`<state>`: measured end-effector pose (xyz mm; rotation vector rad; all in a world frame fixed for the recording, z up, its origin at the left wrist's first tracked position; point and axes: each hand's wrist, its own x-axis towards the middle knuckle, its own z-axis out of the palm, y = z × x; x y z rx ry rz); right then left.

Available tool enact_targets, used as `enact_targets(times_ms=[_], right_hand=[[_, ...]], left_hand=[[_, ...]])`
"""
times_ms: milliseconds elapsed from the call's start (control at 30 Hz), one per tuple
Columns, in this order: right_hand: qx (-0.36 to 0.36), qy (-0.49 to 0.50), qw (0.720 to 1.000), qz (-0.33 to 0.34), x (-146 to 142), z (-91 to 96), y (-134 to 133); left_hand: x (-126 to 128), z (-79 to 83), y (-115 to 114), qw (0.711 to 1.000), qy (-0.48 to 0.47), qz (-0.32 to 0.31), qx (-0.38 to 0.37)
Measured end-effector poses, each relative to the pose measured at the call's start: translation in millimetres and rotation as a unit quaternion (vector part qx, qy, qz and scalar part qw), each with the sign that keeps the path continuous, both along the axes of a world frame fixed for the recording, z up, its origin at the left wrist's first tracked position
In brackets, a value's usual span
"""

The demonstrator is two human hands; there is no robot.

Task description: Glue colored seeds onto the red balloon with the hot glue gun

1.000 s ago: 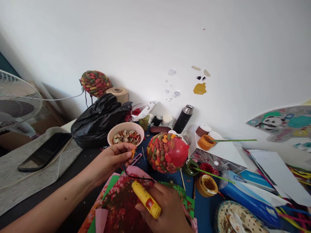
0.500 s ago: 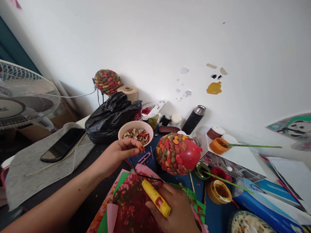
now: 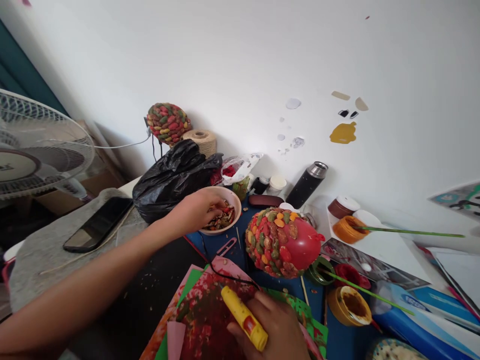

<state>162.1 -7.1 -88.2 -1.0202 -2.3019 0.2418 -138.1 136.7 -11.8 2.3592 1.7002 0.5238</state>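
Note:
My left hand [image 3: 198, 209] reaches into a pale pink bowl [image 3: 238, 205] of dried, painted seed-like pieces [image 3: 226, 218]. Its fingers are curled down among them, and the fingertips and anything pinched there are hidden. In my right hand [image 3: 279, 325] is a yellow tool that looks like a hot glue gun [image 3: 244, 316], with a red switch. A black cord [image 3: 228, 276] runs close by it. Between the hands and the wall lies a red balloon [image 3: 305, 245], mostly covered with red, green, orange and brown pieces; its knotted right end is bare.
A finished-looking covered ball [image 3: 168, 122] and twine spool [image 3: 202, 142] stand behind a black plastic bag [image 3: 168, 180]. Paint pots [image 3: 348, 305] with green sticks, a black flask [image 3: 307, 185] and a blue packet [image 3: 397, 310] lie right. A phone [image 3: 98, 224] and fan [image 3: 37, 150] are left.
My left hand has moved forward into the bowl; earlier it pinched a small orange-red piece above the bowl's near side. The right hand keeps hold of the glue gun. The view has shifted slightly.

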Motion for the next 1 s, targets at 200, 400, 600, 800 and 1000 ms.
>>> enact_targets(times_ms=[200, 400, 600, 800, 1000], right_hand=[[-0.017, -0.010, 1.000, -0.006, 0, -16.1, -5], [-0.001, -0.033, 0.999, -0.009, -2, -11.6, -3], [0.009, -0.062, 0.998, 0.028, 0, -10.4, 3], [0.020, -0.057, 0.998, 0.027, -1, -18.1, 4], [0.024, -0.029, 0.999, 0.028, 0, -15.9, 5]], left_hand=[[26, -6.5, 25, 0.998, 0.056, -0.024, -0.033], [32, -14.5, 34, 0.996, 0.068, -0.012, -0.060], [24, -15.7, 30, 0.997, 0.022, -0.010, -0.069], [15, -7.5, 23, 0.996, -0.037, -0.008, -0.084], [11, 14.0, -1, 0.950, -0.264, -0.025, -0.163]])
